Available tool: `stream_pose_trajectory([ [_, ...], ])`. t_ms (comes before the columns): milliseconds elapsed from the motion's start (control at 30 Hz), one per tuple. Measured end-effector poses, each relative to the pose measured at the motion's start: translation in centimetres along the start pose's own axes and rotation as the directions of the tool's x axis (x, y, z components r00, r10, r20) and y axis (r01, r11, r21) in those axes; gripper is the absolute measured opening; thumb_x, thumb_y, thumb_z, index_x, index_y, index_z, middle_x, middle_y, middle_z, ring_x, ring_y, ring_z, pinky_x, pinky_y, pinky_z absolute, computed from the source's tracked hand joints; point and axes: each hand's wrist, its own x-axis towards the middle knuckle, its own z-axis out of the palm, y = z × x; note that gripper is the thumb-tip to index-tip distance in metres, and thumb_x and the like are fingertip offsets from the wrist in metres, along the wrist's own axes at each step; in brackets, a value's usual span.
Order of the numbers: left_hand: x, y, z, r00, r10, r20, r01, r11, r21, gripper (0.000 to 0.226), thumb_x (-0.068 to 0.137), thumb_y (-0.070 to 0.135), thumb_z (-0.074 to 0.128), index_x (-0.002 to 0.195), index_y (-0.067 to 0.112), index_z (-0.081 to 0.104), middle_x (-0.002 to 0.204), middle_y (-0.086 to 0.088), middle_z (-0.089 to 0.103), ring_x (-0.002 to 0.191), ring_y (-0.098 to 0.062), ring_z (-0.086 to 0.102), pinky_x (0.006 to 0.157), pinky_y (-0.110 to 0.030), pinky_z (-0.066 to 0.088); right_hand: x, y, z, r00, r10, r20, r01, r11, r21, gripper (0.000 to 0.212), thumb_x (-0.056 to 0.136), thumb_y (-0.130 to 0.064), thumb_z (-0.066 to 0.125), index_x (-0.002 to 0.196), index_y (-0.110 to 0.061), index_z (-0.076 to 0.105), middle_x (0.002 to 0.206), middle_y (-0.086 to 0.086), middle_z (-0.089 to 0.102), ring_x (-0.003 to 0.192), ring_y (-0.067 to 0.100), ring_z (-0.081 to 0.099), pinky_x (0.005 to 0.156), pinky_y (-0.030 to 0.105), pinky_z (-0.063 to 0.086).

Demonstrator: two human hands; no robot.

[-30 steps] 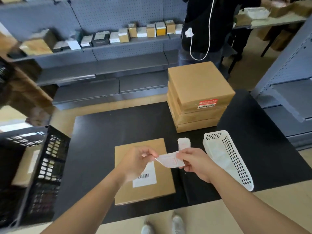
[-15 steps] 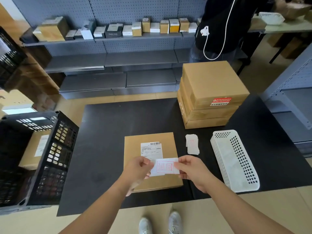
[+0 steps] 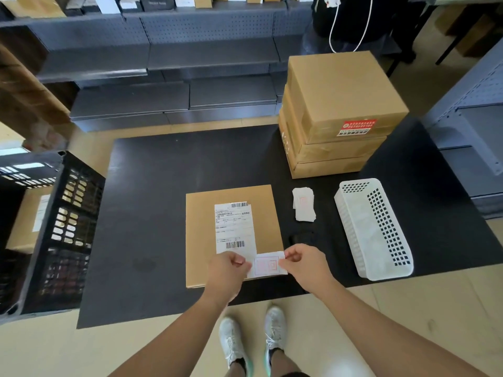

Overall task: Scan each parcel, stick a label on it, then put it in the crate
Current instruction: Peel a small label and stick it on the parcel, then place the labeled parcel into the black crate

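Observation:
A flat brown parcel (image 3: 266,213) lies on the black table (image 3: 168,202) with a white shipping label (image 3: 234,227) on its top. Over its near right corner I hold a small white label with a red print (image 3: 268,265). My left hand (image 3: 227,270) pinches the label's left end and my right hand (image 3: 304,263) pinches its right end. A small pile of the same labels (image 3: 303,204) lies to the right of the parcel. A black crate (image 3: 51,235) stands at the table's left with a parcel (image 3: 30,221) inside. A small black object (image 3: 300,236) lies just beyond my right hand.
A stack of three brown parcels (image 3: 334,115) stands at the back right of the table. A white perforated basket (image 3: 375,229) lies at the right. Grey shelves (image 3: 152,58) with small boxes run behind. A person in black (image 3: 351,17) stands beyond the stack.
The small label has been straightened out and brought down flat over the parcel's near right corner. Both hands moved nearer to me with it. The camera tilted down.

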Motion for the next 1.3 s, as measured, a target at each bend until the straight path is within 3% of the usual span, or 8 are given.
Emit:
stream_pose_trajectory([
  [100, 0.2, -0.2, 0.5, 0.999, -0.002, -0.035, 0.003, 0.999, 0.033, 0.011, 0.082, 0.015, 0.077, 0.076, 0.019, 0.069, 0.079, 0.008, 0.07, 0.08, -0.014, 0.066, 0.07, -0.022, 0.05, 0.2, 0.2, 0.1, 1.0, -0.005, -0.013, 0.005, 1.0, -0.005, 0.012, 0.088, -0.017, 0.078, 0.088, -0.026, 0.07, 0.085, -0.01, 0.07, 0.078, 0.002, 0.064, 0.06, 0.005, 0.045],
  [467, 0.1, 0.0, 1.4, 0.995, 0.015, -0.095, -0.007, 0.996, 0.094, 0.024, 0.083, 0.009, 0.074, 0.068, 0.023, 0.062, 0.079, 0.01, 0.066, 0.076, -0.006, 0.06, 0.05, -0.003, 0.038, 0.8, 1.1, 0.7, 1.0, -0.014, -0.016, 0.013, 1.0, -0.024, 0.009, 0.089, -0.016, 0.077, 0.093, -0.019, 0.069, 0.087, -0.007, 0.07, 0.082, 0.004, 0.066, 0.058, 0.007, 0.048],
  [667, 0.2, 0.0, 1.4, 0.99, 0.061, -0.127, -0.043, 0.989, 0.143, 0.017, 0.08, 0.005, 0.074, 0.082, 0.013, 0.059, 0.082, 0.002, 0.064, 0.075, -0.014, 0.059, 0.043, -0.01, 0.036, 0.8, 1.1, 0.2, 0.988, -0.126, -0.089, 0.116, 0.987, -0.108, 0.034, 0.082, -0.017, 0.082, 0.103, -0.026, 0.057, 0.095, -0.007, 0.057, 0.086, 0.011, 0.058, 0.069, 0.013, 0.044],
  [800, 0.7, -0.4, 1.4, 0.951, 0.31, 0.014, -0.296, 0.89, 0.346, 0.009, 0.088, 0.011, 0.071, 0.095, 0.015, 0.076, 0.095, 0.001, 0.062, 0.09, -0.017, 0.059, 0.072, -0.018, 0.038, 0.8, 1.7, 0.1, 0.949, -0.302, 0.089, 0.314, 0.924, -0.219, 0.028, 0.094, -0.019, 0.072, 0.121, -0.023, 0.07, 0.11, -0.006, 0.054, 0.092, 0.008, 0.053, 0.082, 0.009, 0.044],
  [1000, 1.9, -3.7, 0.6, 0.821, 0.53, 0.211, -0.558, 0.667, 0.494, 0.014, 0.087, 0.018, 0.067, 0.086, 0.015, 0.08, 0.094, 0.0, 0.069, 0.092, -0.013, 0.054, 0.084, -0.023, 0.048, 0.9, 3.3, -0.7, 0.947, -0.275, 0.168, 0.308, 0.924, -0.225, 0.045, 0.096, -0.025, 0.07, 0.141, -0.024, 0.062, 0.122, -0.01, 0.052, 0.114, 0.004, 0.047, 0.098, 0.017, 0.039],
  [1067, 2.3, -4.4, 0.5, 0.786, 0.57, 0.242, -0.603, 0.617, 0.505, 0.022, 0.085, 0.033, 0.061, 0.083, 0.022, 0.079, 0.09, 0.007, 0.073, 0.089, -0.014, 0.051, 0.079, -0.023, 0.048, 1.0, 3.5, -0.8, 0.949, -0.261, 0.179, 0.294, 0.936, -0.195, 0.045, 0.096, -0.022, 0.07, 0.14, -0.024, 0.063, 0.125, -0.012, 0.053, 0.113, 0.005, 0.051, 0.098, 0.015, 0.041],
  [1200, 1.7, -3.8, -0.3, 0.794, 0.547, 0.266, -0.602, 0.646, 0.469, 0.031, 0.065, 0.02, 0.092, 0.092, 0.018, 0.076, 0.087, -0.001, 0.06, 0.072, -0.023, 0.058, 0.066, -0.029, 0.057, 1.1, 3.7, -0.9, 0.946, -0.254, 0.202, 0.29, 0.941, -0.172, 0.047, 0.096, -0.016, 0.07, 0.141, -0.024, 0.061, 0.127, -0.013, 0.052, 0.112, 0.007, 0.055, 0.098, 0.016, 0.046],
  [1300, 1.3, -2.8, -0.5, 0.807, 0.499, 0.315, -0.589, 0.652, 0.477, 0.03, 0.076, 0.023, 0.085, 0.103, 0.017, 0.073, 0.096, -0.002, 0.059, 0.079, -0.024, 0.059, 0.071, -0.034, 0.058, 1.0, 3.8, -1.1, 0.941, -0.255, 0.223, 0.297, 0.937, -0.181, 0.051, 0.095, -0.01, 0.069, 0.143, -0.025, 0.059, 0.127, -0.013, 0.053, 0.111, 0.004, 0.055, 0.101, 0.017, 0.047],
])
